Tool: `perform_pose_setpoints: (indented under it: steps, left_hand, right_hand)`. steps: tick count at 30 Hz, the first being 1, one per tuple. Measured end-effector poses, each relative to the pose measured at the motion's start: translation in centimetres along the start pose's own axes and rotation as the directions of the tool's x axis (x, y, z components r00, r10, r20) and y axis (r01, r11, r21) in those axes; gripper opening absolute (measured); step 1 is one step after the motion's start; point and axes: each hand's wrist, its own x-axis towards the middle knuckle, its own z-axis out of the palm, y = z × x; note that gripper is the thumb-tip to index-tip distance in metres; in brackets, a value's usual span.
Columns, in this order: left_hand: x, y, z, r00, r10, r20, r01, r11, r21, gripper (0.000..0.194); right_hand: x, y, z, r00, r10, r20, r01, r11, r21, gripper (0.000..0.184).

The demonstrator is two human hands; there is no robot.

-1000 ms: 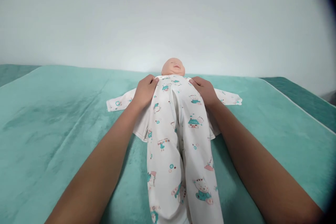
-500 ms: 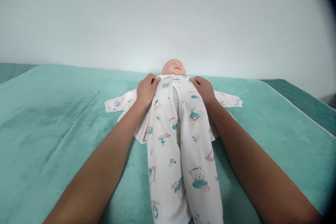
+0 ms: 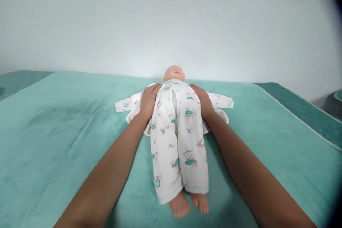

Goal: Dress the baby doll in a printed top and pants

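A baby doll [image 3: 174, 73] lies on its back, head toward the wall and bare feet [image 3: 179, 205] toward me. It wears white printed pants [image 3: 191, 139] pulled high up its torso. Under it spreads a matching white shirt [image 3: 125, 104], sleeves out to both sides. Against the left side of the pants, near the top, rests my left hand [image 3: 150, 100], open with its fingers laid along the fabric. My right hand [image 3: 202, 100] lies likewise on the opposite side, fingers stretched out. Parts of both palms and the shirt's middle are hidden.
A teal plush blanket [image 3: 66, 142] covers the surface, with darker bands [image 3: 299, 110] at its sides. Behind the doll's head stands a white wall [image 3: 171, 25]. A dark object [image 3: 332, 101] shows at the far right edge.
My thumbs and fingers have let go of the top of the pants and now lie flat along the sides. The view has drawn back, bringing the doll's feet into sight.
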Motion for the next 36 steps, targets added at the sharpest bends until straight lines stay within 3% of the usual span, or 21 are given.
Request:
perform_pose_setpoints:
  steps: [5,9,13,17,22,24,28,32,36]
  left_hand:
    - [-4.2,1.5,-1.5,0.999,0.039,0.027,-0.041,0.997,0.062,0.049]
    - [-8.8,3.8,-3.5,0.995,0.056,0.081,-0.062,0.996,0.067,0.048]
    - [-14.0,5.8,-5.9,0.986,0.063,0.154,-0.064,0.998,0.001,0.027]
    - [-19.0,7.8,-8.2,0.994,-0.023,0.111,0.035,0.994,-0.106,0.017]
    - [-23.5,11.1,-9.8,0.985,-0.093,0.146,0.118,0.977,-0.175,0.031]
    - [-24.4,12.6,-9.7,0.985,-0.079,0.152,0.105,0.979,-0.175,0.042]
    - [-24.7,15.3,-8.4,0.991,-0.054,0.119,0.062,0.996,-0.063,0.058]
    - [-24.0,16.7,-7.1,0.998,-0.047,0.044,0.046,0.998,0.033,0.036]
    - [-23.7,17.1,-6.7,0.995,-0.095,0.021,0.096,0.993,-0.063,0.016]
  right_hand:
    - [-5.2,-2.6,-1.0,0.996,0.062,0.059,-0.055,0.992,-0.110,0.064]
    - [-9.8,-6.5,-3.5,0.979,0.058,0.193,-0.032,0.990,-0.136,0.053]
    - [-13.8,-9.7,-5.6,0.976,0.015,0.219,-0.017,1.000,0.006,0.043]
    - [-17.0,-11.7,-7.0,0.983,0.112,0.145,-0.139,0.972,0.191,0.034]
    - [-20.4,-14.0,-8.7,0.938,0.322,0.130,-0.345,0.820,0.456,0.017]
    - [-21.6,-14.8,-9.1,0.927,0.336,0.168,-0.374,0.784,0.496,0.020]
    - [-22.9,-15.6,-8.7,0.937,0.295,0.189,-0.350,0.803,0.482,0.025]
    - [-22.8,-16.1,-7.7,0.939,0.316,0.136,-0.343,0.840,0.420,0.019]
    - [-22.8,-16.7,-7.9,0.924,0.364,0.114,-0.371,0.788,0.492,0.004]
